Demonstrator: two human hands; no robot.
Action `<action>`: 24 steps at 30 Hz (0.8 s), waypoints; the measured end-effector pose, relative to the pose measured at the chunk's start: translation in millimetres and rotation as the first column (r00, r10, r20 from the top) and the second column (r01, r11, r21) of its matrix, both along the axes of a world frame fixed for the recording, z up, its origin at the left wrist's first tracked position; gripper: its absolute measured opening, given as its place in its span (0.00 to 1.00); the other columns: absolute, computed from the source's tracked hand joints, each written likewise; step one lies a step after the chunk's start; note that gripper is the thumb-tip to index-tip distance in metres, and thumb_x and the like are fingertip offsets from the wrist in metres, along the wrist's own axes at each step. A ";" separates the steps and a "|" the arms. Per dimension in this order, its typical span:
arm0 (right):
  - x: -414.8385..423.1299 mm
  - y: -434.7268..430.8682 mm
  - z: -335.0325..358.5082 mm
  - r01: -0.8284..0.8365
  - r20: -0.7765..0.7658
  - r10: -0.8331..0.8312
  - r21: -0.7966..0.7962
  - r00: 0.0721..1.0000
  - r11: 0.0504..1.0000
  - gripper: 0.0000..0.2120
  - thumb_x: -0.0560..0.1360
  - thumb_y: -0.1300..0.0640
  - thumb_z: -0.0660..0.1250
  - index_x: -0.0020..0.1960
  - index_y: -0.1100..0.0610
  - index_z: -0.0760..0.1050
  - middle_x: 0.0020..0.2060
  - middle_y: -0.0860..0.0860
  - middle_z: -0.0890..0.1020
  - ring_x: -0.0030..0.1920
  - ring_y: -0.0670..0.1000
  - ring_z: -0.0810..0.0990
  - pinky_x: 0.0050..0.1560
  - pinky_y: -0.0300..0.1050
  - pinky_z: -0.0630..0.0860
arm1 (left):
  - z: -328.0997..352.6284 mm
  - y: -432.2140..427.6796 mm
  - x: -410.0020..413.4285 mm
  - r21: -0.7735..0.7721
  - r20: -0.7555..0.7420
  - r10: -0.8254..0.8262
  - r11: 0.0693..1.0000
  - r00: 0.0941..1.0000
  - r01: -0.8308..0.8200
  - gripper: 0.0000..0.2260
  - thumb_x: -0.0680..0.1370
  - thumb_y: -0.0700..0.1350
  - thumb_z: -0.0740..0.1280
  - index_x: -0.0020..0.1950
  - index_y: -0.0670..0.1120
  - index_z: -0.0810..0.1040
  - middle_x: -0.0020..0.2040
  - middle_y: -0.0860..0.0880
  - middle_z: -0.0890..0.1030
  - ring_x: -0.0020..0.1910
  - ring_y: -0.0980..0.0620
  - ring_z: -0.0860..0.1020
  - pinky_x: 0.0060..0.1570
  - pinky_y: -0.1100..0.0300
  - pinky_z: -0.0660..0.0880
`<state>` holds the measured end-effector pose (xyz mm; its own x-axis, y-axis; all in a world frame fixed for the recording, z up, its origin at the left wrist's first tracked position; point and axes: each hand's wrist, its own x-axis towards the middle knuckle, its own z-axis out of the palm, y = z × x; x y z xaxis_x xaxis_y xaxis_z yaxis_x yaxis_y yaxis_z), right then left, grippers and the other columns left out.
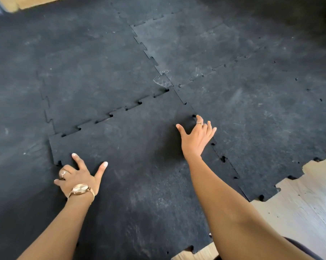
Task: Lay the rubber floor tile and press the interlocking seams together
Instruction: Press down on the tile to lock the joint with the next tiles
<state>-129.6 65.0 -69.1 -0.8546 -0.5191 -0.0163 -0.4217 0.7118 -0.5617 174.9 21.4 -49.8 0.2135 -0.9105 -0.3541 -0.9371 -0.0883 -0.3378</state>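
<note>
A black rubber floor tile (132, 152) with jigsaw edges lies in front of me among other laid tiles. My left hand (78, 175), with a ring and a gold watch, rests flat with fingers spread on the tile's left edge near its far-left corner. My right hand (196, 136), fingers spread, presses on the tile's right seam (224, 158) beside the neighbouring tile (267, 124). The far seam (113, 115) shows small open gaps between the teeth. Both hands hold nothing.
Black interlocked tiles (186, 49) cover the floor ahead and to both sides. Bare light wooden floor (304, 203) shows at the lower right past the toothed tile edges, and a strip of it at the top left (36, 1).
</note>
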 end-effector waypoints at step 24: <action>-22.3 -31.8 17.5 -0.573 0.180 0.606 0.603 0.775 0.554 0.58 0.71 0.36 0.69 0.77 0.72 0.39 0.77 0.67 0.42 0.78 0.63 0.40 0.78 0.53 0.45 | -53.3 -88.5 -193.3 -0.390 -0.376 -0.647 0.760 0.664 0.520 0.36 0.81 0.62 0.45 0.79 0.38 0.46 0.79 0.38 0.49 0.79 0.42 0.48 0.77 0.48 0.46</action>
